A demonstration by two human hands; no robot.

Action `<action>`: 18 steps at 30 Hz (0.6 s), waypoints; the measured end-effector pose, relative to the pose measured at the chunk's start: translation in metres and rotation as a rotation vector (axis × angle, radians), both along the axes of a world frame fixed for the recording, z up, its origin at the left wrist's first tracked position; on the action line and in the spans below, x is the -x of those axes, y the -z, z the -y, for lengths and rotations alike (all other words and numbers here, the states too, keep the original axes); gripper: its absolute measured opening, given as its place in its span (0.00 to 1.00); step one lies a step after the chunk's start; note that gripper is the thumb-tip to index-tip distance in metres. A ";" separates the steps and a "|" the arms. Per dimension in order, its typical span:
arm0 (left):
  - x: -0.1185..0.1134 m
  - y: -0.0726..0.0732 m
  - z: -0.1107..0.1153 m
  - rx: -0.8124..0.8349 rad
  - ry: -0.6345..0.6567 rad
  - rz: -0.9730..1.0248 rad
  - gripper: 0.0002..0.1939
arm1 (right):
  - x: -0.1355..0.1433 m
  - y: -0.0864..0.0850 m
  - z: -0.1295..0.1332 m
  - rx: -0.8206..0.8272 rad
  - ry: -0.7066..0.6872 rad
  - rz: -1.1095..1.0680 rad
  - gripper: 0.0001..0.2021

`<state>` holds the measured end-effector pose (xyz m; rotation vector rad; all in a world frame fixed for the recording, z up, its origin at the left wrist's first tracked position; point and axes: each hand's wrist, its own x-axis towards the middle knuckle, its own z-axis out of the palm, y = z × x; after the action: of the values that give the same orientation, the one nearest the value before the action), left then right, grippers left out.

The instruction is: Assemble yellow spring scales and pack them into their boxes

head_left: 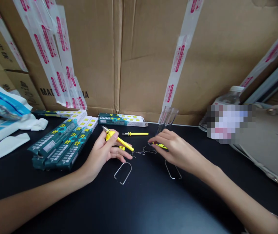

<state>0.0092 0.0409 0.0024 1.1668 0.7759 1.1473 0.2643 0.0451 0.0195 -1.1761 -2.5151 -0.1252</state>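
Observation:
My left hand (108,148) is closed around a yellow force-gauge rod (123,142), its metal spring end (106,129) pointing up and left. A small yellow piece (122,148) shows beneath that hand. My right hand (171,144) pinches near the tabletop; a small dark bit shows at its fingertips, too small to name. Under its palm lies a yellow part (162,146), partly covered. Between the hands are two wire S-hooks, one left (139,153) and one right (150,150). Another yellow rod (137,134) with a metal end lies behind them.
U-shaped wire loops lie in front, one left (123,173) and one right (173,170). Green-and-white boxes (63,143) stand at left, another box (121,119) behind. Clear tubes (167,118) stand by the cardboard (143,65). A bottle (235,92) and bag (268,146) are right.

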 end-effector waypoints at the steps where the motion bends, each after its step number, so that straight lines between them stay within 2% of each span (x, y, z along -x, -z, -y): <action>1: 0.000 0.000 0.000 0.005 0.000 -0.002 0.11 | 0.001 -0.001 0.001 -0.001 0.003 0.029 0.08; 7: 0.000 0.002 0.000 -0.001 0.016 -0.020 0.14 | 0.006 0.001 0.005 -0.046 0.037 0.187 0.05; 10: 0.001 0.000 0.001 -0.029 0.005 -0.008 0.17 | 0.009 0.003 0.006 -0.066 0.066 0.264 0.08; 18: -0.001 -0.001 0.002 -0.047 -0.015 -0.033 0.28 | 0.017 0.003 0.011 -0.123 0.077 0.302 0.10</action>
<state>0.0106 0.0393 0.0039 1.2235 0.7871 1.1666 0.2475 0.0340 0.0169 -1.2866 -2.6693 -0.5057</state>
